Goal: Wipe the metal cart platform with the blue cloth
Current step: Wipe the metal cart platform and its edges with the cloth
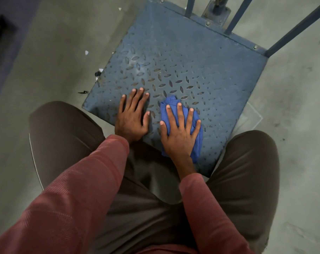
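A blue metal cart platform [192, 57] with a raised diamond tread pattern lies on the floor in front of me. On its near part sits a crumpled blue cloth [169, 105], pressed flat under my right hand [179, 131], whose fingers are spread and straight on top of it. My left hand [132, 116] rests flat on the bare tread just left of the cloth, fingers spread. The cloth sticks out beyond my right fingertips and beside my right wrist. Dusty, paler smears show on the platform's far left area.
Blue handle bars [239, 15] rise from the platform's far edge at the upper right. The cart stands on a grey concrete floor [54, 52] with small scraps of debris [97, 73] by its left side. My knees in brown trousers flank the platform's near corner.
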A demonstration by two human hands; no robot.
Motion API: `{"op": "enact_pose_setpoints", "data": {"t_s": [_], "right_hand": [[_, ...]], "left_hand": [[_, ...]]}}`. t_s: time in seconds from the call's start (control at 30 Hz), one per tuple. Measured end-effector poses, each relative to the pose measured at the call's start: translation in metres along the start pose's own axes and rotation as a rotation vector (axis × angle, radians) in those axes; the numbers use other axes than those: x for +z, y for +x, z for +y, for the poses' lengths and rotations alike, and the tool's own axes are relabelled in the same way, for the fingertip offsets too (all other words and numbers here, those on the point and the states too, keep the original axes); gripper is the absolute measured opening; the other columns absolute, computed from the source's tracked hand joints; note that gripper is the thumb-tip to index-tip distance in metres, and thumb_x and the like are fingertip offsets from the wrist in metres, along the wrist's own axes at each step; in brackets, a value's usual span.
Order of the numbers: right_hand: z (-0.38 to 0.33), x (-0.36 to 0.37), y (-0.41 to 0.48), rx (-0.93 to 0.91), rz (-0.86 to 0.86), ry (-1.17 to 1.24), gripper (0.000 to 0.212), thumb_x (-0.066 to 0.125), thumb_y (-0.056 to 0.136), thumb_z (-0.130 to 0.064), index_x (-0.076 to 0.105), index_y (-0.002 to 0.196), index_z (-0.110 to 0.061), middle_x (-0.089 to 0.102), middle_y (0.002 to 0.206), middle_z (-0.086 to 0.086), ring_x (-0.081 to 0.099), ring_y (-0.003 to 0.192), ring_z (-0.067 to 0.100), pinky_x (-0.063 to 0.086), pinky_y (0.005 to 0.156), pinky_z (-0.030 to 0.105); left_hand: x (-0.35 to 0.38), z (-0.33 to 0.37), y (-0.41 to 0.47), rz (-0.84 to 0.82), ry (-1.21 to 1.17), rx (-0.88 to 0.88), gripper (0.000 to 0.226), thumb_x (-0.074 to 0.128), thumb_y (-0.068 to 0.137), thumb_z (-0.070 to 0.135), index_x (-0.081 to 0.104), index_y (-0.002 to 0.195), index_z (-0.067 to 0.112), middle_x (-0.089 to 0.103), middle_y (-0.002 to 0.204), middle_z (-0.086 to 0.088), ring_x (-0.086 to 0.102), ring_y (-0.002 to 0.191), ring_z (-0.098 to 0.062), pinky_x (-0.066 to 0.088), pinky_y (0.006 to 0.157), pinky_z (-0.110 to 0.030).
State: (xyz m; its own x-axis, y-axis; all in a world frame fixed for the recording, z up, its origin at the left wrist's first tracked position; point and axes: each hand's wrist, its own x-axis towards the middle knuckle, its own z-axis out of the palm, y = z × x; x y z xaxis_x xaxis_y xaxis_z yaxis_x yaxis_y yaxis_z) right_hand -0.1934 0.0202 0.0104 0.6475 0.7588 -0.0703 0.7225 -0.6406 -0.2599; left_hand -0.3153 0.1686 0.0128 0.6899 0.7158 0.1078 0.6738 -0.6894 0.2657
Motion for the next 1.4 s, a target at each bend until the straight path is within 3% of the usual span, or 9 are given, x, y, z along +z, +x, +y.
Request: {"op": "enact_pose_setpoints", "data": {"t_s": [0.3, 0.57, 0.83, 1.13, 1.4], "right_hand": [[0.002, -0.001, 0.023, 0.130, 0.072, 0.008, 0.061, 0.034, 0.106, -0.060, 0.019, 0.163, -0.042, 0.013, 0.173, -0.009, 0.003, 0.160, 0.028, 0.007, 0.125, 0.062], [0.003, -0.002, 0.019, 0.097, 0.044, -0.011, 0.062, 0.032, 0.107, -0.060, 0.018, 0.163, -0.040, 0.011, 0.173, -0.008, 0.003, 0.160, 0.029, 0.008, 0.124, 0.062], [-0.006, -0.002, -0.050, 0.129, 0.025, -0.010, 0.061, 0.033, 0.107, -0.059, 0.018, 0.163, -0.042, 0.011, 0.173, -0.009, 0.003, 0.160, 0.026, 0.009, 0.125, 0.061], [-0.047, 0.016, 0.029, 0.466, 0.174, 0.037, 0.062, 0.032, 0.106, -0.059, 0.018, 0.163, -0.041, 0.012, 0.173, -0.008, 0.004, 0.160, 0.031, 0.005, 0.124, 0.065], [-0.085, 0.022, -0.014, 0.400, 0.125, 0.003, 0.061, 0.031, 0.107, -0.060, 0.017, 0.163, -0.042, 0.010, 0.173, -0.008, 0.002, 0.160, 0.029, 0.008, 0.123, 0.064]], "left_hand": [[0.002, -0.004, 0.000, -0.004, -0.009, 0.008, 0.065, 0.047, 0.105, 0.039, 0.033, 0.166, 0.020, 0.026, 0.175, -0.001, 0.018, 0.164, -0.021, 0.017, 0.131, -0.054], [0.000, 0.000, -0.001, -0.013, 0.007, 0.012, 0.064, 0.047, 0.106, 0.037, 0.032, 0.166, 0.019, 0.025, 0.175, -0.003, 0.019, 0.164, -0.023, 0.018, 0.130, -0.056], [0.003, -0.002, 0.000, -0.105, 0.062, 0.037, 0.068, 0.030, 0.107, 0.040, 0.021, 0.169, 0.012, 0.015, 0.177, -0.010, 0.011, 0.165, -0.028, 0.008, 0.131, -0.059], [0.002, -0.048, 0.031, -0.189, -0.009, 0.332, 0.071, 0.034, 0.108, 0.050, 0.025, 0.167, 0.012, 0.018, 0.177, -0.010, 0.009, 0.165, -0.025, 0.007, 0.133, -0.053], [-0.016, -0.064, 0.030, -0.215, -0.044, 0.349, 0.067, 0.030, 0.110, 0.046, 0.023, 0.168, 0.014, 0.013, 0.178, -0.009, 0.007, 0.165, -0.025, 0.012, 0.132, -0.056]]}}
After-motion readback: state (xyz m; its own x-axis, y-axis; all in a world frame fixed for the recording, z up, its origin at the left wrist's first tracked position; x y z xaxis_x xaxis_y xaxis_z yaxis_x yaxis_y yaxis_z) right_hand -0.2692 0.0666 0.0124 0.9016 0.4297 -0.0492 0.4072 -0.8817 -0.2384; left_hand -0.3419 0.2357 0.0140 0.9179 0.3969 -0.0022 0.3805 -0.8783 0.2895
